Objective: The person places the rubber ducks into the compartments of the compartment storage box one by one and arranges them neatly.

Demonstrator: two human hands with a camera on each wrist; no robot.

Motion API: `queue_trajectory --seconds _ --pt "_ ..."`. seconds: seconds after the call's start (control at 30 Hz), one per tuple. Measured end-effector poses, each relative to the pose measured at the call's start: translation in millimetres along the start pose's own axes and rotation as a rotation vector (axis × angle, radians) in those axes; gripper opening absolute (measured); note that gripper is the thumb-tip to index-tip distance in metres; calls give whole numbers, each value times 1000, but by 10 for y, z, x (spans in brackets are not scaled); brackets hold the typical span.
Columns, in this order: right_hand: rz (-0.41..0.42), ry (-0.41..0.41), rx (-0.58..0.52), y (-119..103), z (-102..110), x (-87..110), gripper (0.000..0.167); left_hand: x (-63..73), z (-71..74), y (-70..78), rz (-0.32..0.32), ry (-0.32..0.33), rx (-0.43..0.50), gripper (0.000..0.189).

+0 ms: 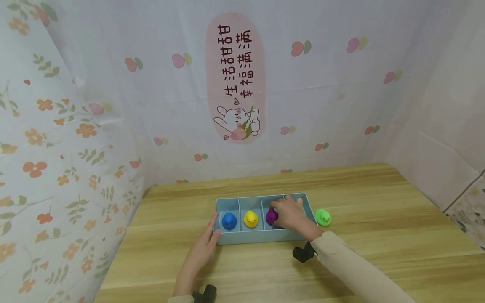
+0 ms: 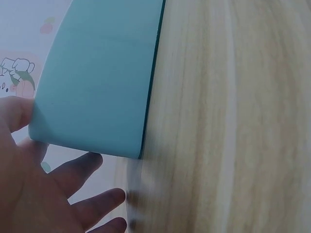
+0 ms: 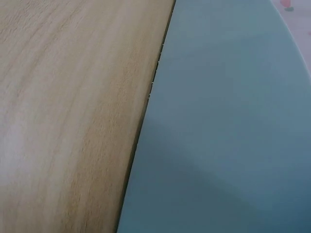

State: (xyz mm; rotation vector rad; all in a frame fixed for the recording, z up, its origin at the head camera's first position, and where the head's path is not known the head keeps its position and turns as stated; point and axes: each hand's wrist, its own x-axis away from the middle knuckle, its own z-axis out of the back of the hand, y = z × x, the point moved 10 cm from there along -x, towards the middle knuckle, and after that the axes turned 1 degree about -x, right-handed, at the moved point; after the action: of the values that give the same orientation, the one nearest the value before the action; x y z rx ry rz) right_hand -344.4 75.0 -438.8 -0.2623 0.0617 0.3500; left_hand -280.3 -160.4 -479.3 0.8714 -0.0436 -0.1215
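A light blue divided tray [image 1: 254,238] lies on the table, with a blue rubber duck [image 1: 229,221] in its leftmost compartment and a yellow rubber duck [image 1: 251,219] in the one beside it. My right hand [image 1: 291,212] pinches a purple rubber duck [image 1: 270,216] in the third compartment, covering part of it and much of the rightmost compartment. At the tray's left end, my left hand [image 1: 206,242] holds the front corner between thumb and fingers. The left wrist view shows the thumb at the rim and the other fingers spread below the corner. No right fingers show in the right wrist view.
A green rubber duck [image 1: 323,217] sits on the wooden table [image 1: 379,202], just right of the tray. Behind the table hangs a printed cloth [image 1: 326,105], and a flowered curtain [image 1: 68,168] hangs at the left.
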Motion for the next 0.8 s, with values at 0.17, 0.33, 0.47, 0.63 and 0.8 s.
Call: queue_trajectory --seconds 0.17,0.33,0.47,0.63,0.8 --pt "4 3 -6 -17 47 25 38 6 -8 -2 -3 -1 9 53" --pt "0 -2 -33 -22 98 45 35 5 -10 -11 -7 1 10 53" --pt "18 3 -56 -14 149 51 31 8 -14 -8 -11 -2 12 53" --pt "40 32 -97 11 237 49 28 5 -6 -11 -11 3 6 53" --pt "37 16 -155 30 294 57 26 8 -4 -19 -5 3 2 52"
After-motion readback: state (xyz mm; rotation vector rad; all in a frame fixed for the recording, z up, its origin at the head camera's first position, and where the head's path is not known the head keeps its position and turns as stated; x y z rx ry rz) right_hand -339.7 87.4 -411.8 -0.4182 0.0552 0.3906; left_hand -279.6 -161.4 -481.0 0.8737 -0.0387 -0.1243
